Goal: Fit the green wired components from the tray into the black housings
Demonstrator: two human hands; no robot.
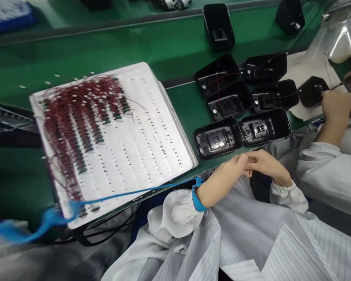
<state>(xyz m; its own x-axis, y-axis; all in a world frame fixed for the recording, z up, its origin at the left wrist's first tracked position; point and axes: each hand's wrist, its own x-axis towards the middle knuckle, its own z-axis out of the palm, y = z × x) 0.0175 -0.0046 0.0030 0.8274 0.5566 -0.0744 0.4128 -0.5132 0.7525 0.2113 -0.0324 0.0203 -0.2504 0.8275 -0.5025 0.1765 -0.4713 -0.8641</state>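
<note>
My left hand (229, 171), with a blue wrist strap (198, 201) above it, meets my right hand (265, 164) in front of the bench edge. Both hands are closed, fingers curled and touching each other. Whatever lies between them, if anything, is hidden. Just beyond the fingers, two open black plastic housings (219, 138) lie side by side, the right-hand housing (266, 127) nearest my right hand. More black housings (229, 101) lie behind, some with a thin red wire and a small round silver part inside.
At left, a white foam board (140, 148) carries rows of small parts with dark red wires (84, 105). A blue cord (134, 192) runs from my strap across its near edge. At right, a co-worker's hand (336, 105) is at a black housing (312, 91), with a thin tool beside it.
</note>
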